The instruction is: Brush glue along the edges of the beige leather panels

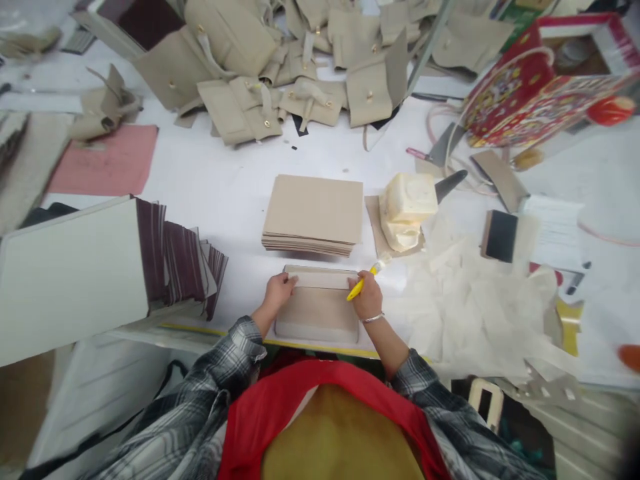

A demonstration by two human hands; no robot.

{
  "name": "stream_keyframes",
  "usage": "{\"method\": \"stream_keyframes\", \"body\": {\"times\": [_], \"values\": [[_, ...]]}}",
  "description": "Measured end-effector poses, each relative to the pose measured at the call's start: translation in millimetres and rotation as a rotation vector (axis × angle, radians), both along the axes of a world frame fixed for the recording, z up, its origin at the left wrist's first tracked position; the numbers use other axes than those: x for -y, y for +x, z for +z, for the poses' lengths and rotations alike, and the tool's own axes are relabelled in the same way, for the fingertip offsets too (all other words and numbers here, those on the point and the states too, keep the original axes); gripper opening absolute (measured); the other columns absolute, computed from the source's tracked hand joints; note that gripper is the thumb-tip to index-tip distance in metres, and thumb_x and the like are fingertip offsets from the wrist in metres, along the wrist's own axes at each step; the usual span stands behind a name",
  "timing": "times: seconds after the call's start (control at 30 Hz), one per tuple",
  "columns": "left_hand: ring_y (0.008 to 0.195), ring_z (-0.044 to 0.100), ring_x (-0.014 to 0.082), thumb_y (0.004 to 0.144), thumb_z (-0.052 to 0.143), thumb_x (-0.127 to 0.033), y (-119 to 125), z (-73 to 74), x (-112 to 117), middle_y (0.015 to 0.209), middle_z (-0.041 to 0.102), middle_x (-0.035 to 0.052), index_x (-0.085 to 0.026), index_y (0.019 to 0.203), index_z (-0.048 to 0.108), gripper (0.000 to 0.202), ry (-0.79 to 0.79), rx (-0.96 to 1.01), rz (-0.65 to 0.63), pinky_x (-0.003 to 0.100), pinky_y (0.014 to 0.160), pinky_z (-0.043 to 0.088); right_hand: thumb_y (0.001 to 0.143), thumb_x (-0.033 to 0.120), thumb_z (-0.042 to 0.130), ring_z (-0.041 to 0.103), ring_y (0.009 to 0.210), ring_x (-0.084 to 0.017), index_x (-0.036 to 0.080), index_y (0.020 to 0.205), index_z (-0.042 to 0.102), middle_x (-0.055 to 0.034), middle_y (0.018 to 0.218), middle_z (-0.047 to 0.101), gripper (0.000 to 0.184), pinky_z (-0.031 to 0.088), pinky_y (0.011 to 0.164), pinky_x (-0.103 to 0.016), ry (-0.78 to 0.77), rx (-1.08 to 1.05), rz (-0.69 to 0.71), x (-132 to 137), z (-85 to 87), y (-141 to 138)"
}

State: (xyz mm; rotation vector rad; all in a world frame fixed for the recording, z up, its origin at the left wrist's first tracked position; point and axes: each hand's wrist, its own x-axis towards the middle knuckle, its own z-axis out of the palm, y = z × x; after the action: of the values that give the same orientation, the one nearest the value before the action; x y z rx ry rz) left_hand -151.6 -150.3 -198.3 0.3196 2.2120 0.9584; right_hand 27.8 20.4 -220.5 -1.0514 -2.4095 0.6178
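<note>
A flat beige panel [317, 313] with rounded corners lies at the table's front edge, a paler strip [320, 279] along its far side. My left hand [280, 293] pinches the far left corner, thumb on the strip. In my right hand [369, 298] is a yellow-handled brush [361, 287], its bristles pointing away to the right, while the fingertips also touch the strip's right end. Just beyond the panel sits a stack of beige sheets [313, 207]. A cream glue-crusted container [407, 207] stands right of the stack.
Left is a white box [75, 267] packed with dark maroon pieces [177, 260]. Several beige pouches [310, 100] are heaped at the back. Thin whitish strips [465, 300] spread to the right. A red patterned bag [540, 87] stands back right; a pink sheet [105, 163] lies back left.
</note>
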Motion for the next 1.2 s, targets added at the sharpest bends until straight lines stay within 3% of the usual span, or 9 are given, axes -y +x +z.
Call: {"method": "stream_keyframes", "body": {"times": [0.3,0.73,0.93,1.07,1.13,1.2], "values": [[0.051,0.044,0.0120,0.070,0.057,-0.045,-20,-7.2,-1,0.049,0.049,-0.0030,-0.018,0.054,0.052,0.032,-0.026,-0.242,-0.003,0.024,0.052,0.031,0.086,0.038,0.042,0.053,0.068,-0.019,0.015,0.099,0.050,-0.0060,0.076,0.059,0.027,0.042,0.066,-0.030,0.051,0.088,0.022,0,-16.8,-13],[0.051,0.044,0.0116,0.067,0.060,-0.045,-24,-15.6,-2,0.050,0.049,-0.0032,-0.019,0.051,0.050,0.032,-0.053,-0.219,-0.011,0.024,0.052,0.030,0.085,0.036,0.042,0.053,0.068,-0.018,0.016,0.099,0.049,-0.0061,0.077,0.059,0.026,0.042,0.067,-0.029,0.029,0.110,0.010,1,-17.0,-13],[0.055,0.048,0.0141,0.071,0.057,-0.047,-27,-14.0,-3,0.053,0.052,-0.0012,-0.019,0.054,0.050,0.033,-0.153,-0.274,-0.104,0.025,0.055,0.032,0.085,0.037,0.042,0.053,0.067,-0.018,0.015,0.100,0.050,-0.0056,0.074,0.058,0.027,0.041,0.065,-0.029,0.025,0.170,-0.017,2,-15.8,-17],[0.064,0.055,0.0177,0.076,0.055,-0.047,-21,-2.3,-2,0.067,0.059,0.0022,-0.019,0.069,0.055,0.028,-0.276,-0.424,-0.185,0.027,0.058,0.037,0.083,0.042,0.046,0.055,0.071,-0.020,0.014,0.106,0.047,-0.0070,0.079,0.059,0.035,0.042,0.065,-0.030,0.041,0.201,-0.080,-4,-12.7,-12],[0.072,0.057,0.0190,0.079,0.053,-0.041,-10,13.2,12,0.081,0.061,0.0061,-0.018,0.085,0.055,0.024,-0.295,-0.576,-0.202,0.028,0.061,0.040,0.083,0.044,0.047,0.056,0.075,-0.021,0.013,0.107,0.046,-0.0092,0.085,0.059,0.039,0.043,0.066,-0.031,0.078,0.189,-0.121,-10,-6.3,-2],[0.078,0.059,0.0184,0.083,0.050,-0.034,1,38.3,38,0.088,0.061,0.0080,-0.017,0.094,0.053,0.020,-0.202,-0.759,-0.260,0.028,0.066,0.043,0.083,0.044,0.047,0.056,0.076,-0.021,0.013,0.106,0.047,-0.0105,0.087,0.058,0.039,0.044,0.066,-0.033,0.122,0.150,-0.146,-14,3.8,12]]}}
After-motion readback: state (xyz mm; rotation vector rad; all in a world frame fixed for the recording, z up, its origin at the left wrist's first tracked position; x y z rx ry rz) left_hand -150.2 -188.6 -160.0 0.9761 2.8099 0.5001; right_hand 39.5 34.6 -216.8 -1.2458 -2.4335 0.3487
